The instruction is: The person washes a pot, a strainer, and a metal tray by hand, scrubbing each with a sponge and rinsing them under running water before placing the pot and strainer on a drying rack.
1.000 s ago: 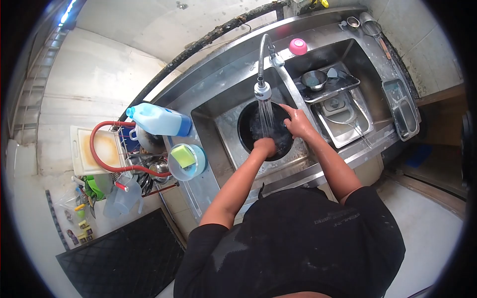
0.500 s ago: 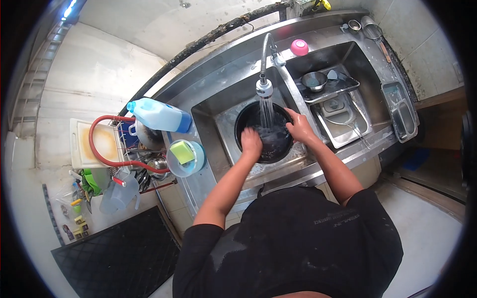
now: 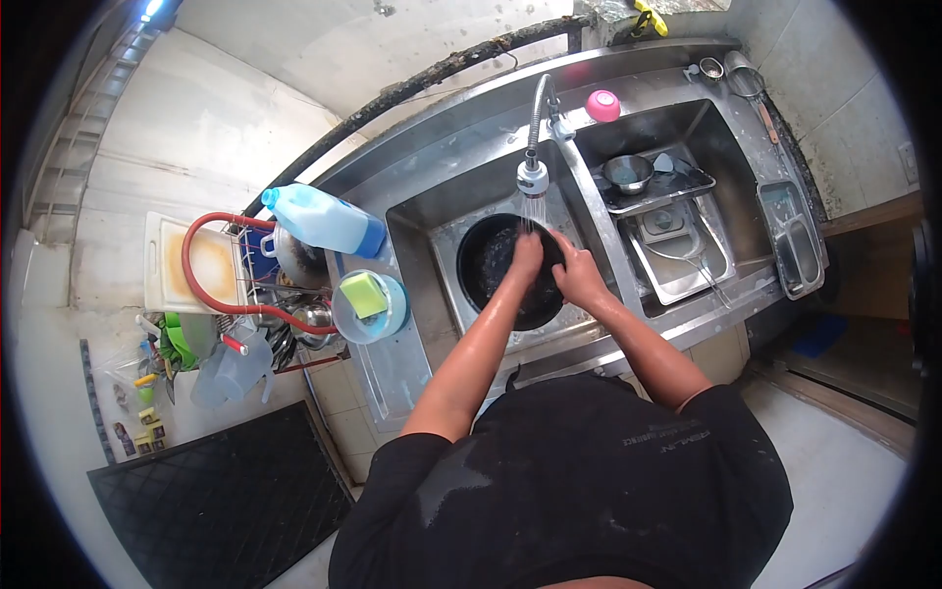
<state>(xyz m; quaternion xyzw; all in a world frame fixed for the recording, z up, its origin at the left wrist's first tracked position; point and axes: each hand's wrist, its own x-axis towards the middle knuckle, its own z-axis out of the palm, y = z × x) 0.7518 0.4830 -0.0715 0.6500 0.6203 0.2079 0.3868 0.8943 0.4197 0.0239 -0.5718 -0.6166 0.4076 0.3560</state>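
Overhead view of a wash station. The stainless-steel table spans the frame and carries two sunken basins. A black floor mat lies at its left end.

The left basin holds the black pan, which sits on the basin floor directly under the faucet head. Water falls from the head into the pan.

The right basin holds a flat tray with a small steel bowl on it. A steel compartment tray lies on the table's far right edge.

To the left of the basins stand a dish rack, a white cutting board looped by a red hose, and a blue-and-white jug lying on its side. Just beside the left basin is a clear bowl with a yellow-green sponge in it.

The left hand lies inside the pan under the stream with its fingers stretched out flat against the inner surface (whether anything is under the palm cannot be told). The right hand is at the pan's right rim, with its fingers curled over the edge and gripping it. The two hands nearly touch.

A pink cap-like object sits on the back ledge.
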